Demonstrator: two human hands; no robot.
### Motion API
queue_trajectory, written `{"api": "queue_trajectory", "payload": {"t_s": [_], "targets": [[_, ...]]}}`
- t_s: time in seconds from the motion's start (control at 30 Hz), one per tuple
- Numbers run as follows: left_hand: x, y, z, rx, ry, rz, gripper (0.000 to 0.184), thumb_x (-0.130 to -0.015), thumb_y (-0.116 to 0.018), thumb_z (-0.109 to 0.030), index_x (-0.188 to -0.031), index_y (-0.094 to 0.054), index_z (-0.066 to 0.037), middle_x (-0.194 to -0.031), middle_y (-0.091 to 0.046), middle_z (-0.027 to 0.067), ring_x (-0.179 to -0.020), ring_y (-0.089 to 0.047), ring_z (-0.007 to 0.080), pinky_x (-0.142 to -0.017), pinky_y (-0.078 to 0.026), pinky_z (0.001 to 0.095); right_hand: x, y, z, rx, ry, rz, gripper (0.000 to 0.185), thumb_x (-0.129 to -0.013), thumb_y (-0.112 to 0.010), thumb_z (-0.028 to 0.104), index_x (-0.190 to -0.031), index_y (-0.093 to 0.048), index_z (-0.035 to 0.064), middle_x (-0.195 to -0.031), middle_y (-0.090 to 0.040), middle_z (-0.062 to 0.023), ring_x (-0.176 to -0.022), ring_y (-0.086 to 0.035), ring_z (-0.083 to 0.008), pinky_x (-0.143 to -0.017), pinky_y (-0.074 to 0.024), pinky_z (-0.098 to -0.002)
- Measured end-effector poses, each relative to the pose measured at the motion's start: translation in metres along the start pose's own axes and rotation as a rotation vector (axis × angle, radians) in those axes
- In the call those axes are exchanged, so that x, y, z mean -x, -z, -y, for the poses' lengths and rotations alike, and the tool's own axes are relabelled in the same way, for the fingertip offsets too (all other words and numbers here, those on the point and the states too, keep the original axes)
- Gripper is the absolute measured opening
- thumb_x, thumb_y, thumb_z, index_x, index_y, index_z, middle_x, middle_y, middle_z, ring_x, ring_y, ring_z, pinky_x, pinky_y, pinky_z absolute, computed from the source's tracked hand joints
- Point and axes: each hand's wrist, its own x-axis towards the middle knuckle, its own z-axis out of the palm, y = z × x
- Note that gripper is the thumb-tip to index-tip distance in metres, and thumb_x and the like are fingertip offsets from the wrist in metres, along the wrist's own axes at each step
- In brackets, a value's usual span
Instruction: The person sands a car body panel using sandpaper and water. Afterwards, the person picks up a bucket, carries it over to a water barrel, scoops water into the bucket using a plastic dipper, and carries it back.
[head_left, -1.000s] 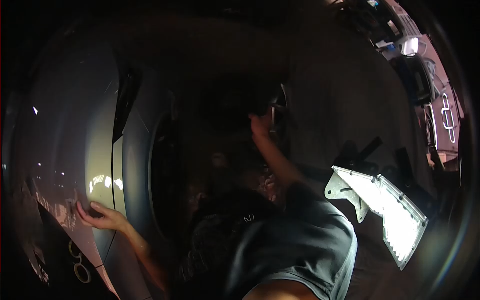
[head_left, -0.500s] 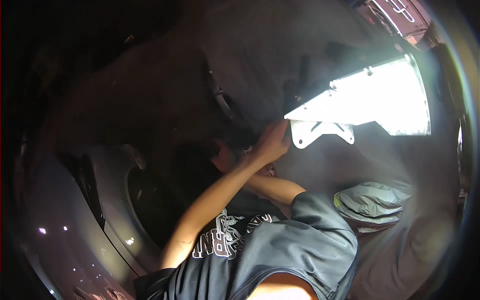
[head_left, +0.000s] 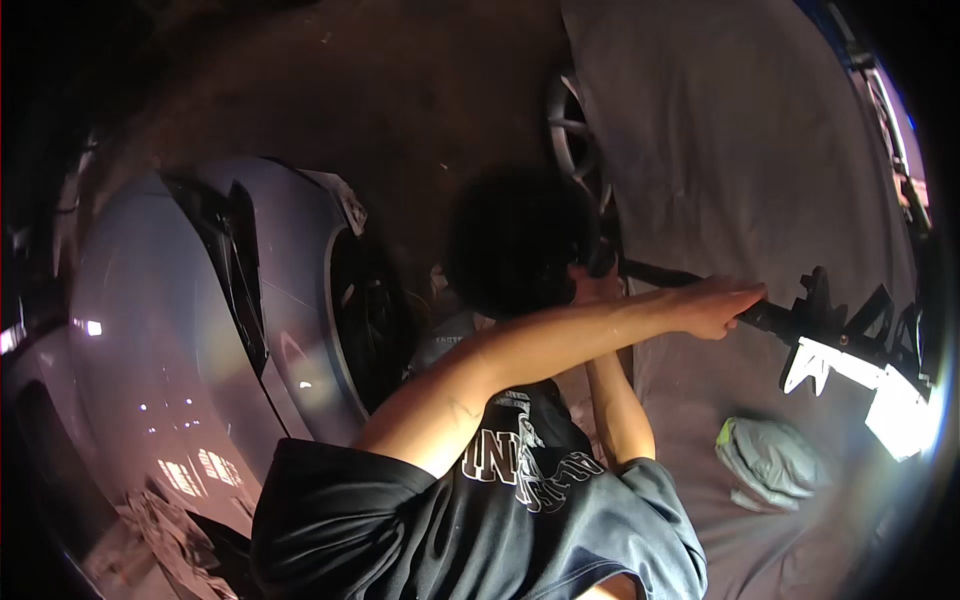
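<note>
From where I stand, the lamp (head_left: 897,415) is what worries me. It sits at the right end of a black pole (head_left: 660,273), its glowing face against the grey sheet (head_left: 740,150) on the right of the scene. The left hand (head_left: 718,308) reaches across in front of the other arm, fingers wrapped round the pole just short of the lamp's dark mount (head_left: 850,325), so that grip looks closed. The right hand (head_left: 597,288) is by the pole's left end; it's too dim there to tell whether it has hold of anything.

With the weight hung out at one end, I'd say the lamp could twist or dip if the left hand slackens, and crossed arms leave little room to correct it. A dip would likely put its hard corners into the sheet, or onto the crumpled grey bundle (head_left: 770,460) nearer by. A wide swing left might scratch the glossy car body (head_left: 150,310). Just left of the right hand is a dark round shape (head_left: 510,240) I can't make out; the pole's inner end could knock it. The glare might also hide a poor hold.
</note>
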Motion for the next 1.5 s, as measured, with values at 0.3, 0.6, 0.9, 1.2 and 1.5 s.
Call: {"api": "queue_trajectory", "payload": {"t_s": [0.3,0.6,0.9,1.2,1.5], "targets": [[0.003,-0.019,-0.007,-0.088,-0.103,-0.092,0.045,-0.072,-0.07,0.003,-0.112,-0.051,0.001,-0.1,-0.059,0.0175,-0.101,-0.061,0.0375,-0.084,-0.047,0.0467,0.002,0.008,0.058,-0.413,-0.035,-0.04,0.065,-0.066,-0.07,-0.009,-0.128,-0.054,0.0019,-0.111,-0.065,-0.0084,-0.099,-0.063,-0.0218,-0.095,-0.0474,-0.0324],[-0.012,-0.022,0.012,-0.215,0.075,0.109,0.061,-0.07,-0.071,-0.013,-0.129,-0.054,-0.009,-0.109,-0.067,0.0148,-0.107,-0.062,0.0351,-0.087,-0.05,0.0482,-0.024,-0.009,0.113,-0.455,-0.141,-0.032,0.056,-0.069,-0.07,-0.008,-0.123,-0.055,-0.0005,-0.112,-0.065,-0.0116,-0.099,-0.064,-0.0259,-0.089,-0.0526,-0.0368],[0.011,0.107,0.001,-0.168,0.012,0.115,0.054,-0.081,-0.068,-0.018,-0.133,-0.054,-0.014,-0.11,-0.068,0.011,-0.105,-0.064,0.0326,-0.09,-0.05,0.0483,-0.094,-0.063,0.175,-0.482,0.066,0.081,0.044,-0.072,-0.071,-0.003,-0.115,-0.06,0.0031,-0.111,-0.066,-0.0097,-0.101,-0.064,-0.0242,-0.092,-0.0521,-0.0369],[0.193,0.48,0.026,-0.511,0.335,-1.133,0.03,-0.092,-0.064,-0.017,-0.121,-0.063,-0.01,-0.114,-0.069,0.0075,-0.1,-0.067,0.0205,-0.088,-0.053,0.0341,-0.268,-0.224,0.246,-0.443,-0.007,0.563,0.056,-0.069,-0.058,-0.011,-0.123,-0.058,0.0005,-0.12,-0.063,-0.0118,-0.107,-0.062,-0.0288,-0.094,-0.053,-0.0393],[0.392,0.457,-0.095,-0.686,0.735,-2.408,0.028,-0.094,-0.063,-0.016,-0.121,-0.063,-0.007,-0.102,-0.07,0.0081,-0.09,-0.066,0.0151,-0.084,-0.052,0.031,-0.343,-0.455,0.376,-0.093,0.135,0.825,0.059,-0.068,-0.065,-0.009,-0.125,-0.05,-0.0013,-0.122,-0.058,-0.0161,-0.098,-0.061,-0.0312,-0.089,-0.0538,-0.0429]]}}
